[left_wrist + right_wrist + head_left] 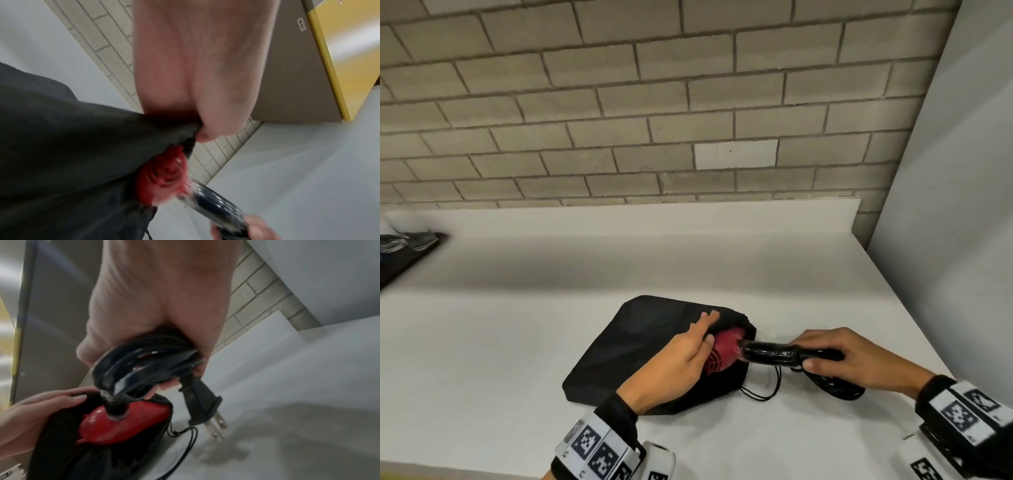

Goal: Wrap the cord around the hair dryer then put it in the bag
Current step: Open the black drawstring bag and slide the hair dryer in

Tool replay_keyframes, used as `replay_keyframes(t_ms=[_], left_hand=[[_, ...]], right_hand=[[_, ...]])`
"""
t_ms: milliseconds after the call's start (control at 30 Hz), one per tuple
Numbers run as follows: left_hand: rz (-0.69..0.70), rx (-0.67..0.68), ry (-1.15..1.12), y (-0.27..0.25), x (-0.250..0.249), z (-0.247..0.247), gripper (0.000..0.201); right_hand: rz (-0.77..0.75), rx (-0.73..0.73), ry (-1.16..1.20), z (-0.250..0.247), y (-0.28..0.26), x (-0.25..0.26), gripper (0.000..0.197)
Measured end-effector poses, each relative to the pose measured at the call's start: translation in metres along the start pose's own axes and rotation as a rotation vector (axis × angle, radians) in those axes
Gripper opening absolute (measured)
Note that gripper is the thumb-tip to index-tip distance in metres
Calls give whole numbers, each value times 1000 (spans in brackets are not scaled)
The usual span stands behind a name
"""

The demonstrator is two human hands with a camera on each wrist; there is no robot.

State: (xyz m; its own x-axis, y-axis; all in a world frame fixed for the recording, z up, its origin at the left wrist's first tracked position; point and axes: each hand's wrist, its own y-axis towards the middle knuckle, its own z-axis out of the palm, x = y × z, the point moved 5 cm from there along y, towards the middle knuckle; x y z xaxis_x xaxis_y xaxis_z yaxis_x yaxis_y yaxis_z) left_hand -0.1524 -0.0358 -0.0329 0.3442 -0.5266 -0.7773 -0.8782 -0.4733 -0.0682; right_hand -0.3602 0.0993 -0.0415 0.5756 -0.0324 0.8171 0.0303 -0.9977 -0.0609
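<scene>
A black drawstring bag (626, 346) lies on the white counter (500, 342) with its mouth towards the right. My left hand (703, 329) pinches the upper rim of that mouth, thumb under the cloth (205, 126). The hair dryer's red head (724, 351) sits partly inside the opening (127, 423). Its black handle (767, 354), with cord wound around it, sticks out to the right. My right hand (808, 354) grips the handle's end together with a bundle of black cord (144, 356). The plug (201, 402) hangs out below my fingers. More cord loops (839, 387) lie under that hand.
The bag's thin drawstrings (760, 394) trail on the counter below the handle. A brick wall (654, 120) backs the counter, and a grey panel (945, 205) stands at its right end. A dark flat object (410, 246) lies at the far left.
</scene>
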Motion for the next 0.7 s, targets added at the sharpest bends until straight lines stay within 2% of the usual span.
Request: replay_keyframes(t_ms=[167, 333, 433, 500, 600, 700], left_hand=[[16, 67, 55, -1, -9, 15, 47], [123, 126, 112, -12, -17, 21, 50], [69, 107, 92, -15, -9, 16, 53], [14, 86, 51, -8, -4, 15, 51], [-24, 47, -6, 14, -6, 21, 50], [10, 39, -29, 34, -20, 25, 45]], right_hand=[[25, -104, 8, 12, 27, 0, 17], [112, -154, 98, 11, 39, -1, 17], [141, -165, 140, 7, 34, -2, 17], [111, -164, -41, 11, 36, 5, 14], [29, -70, -449, 36, 45, 24, 37], [-93, -87, -609, 56, 56, 46, 44]])
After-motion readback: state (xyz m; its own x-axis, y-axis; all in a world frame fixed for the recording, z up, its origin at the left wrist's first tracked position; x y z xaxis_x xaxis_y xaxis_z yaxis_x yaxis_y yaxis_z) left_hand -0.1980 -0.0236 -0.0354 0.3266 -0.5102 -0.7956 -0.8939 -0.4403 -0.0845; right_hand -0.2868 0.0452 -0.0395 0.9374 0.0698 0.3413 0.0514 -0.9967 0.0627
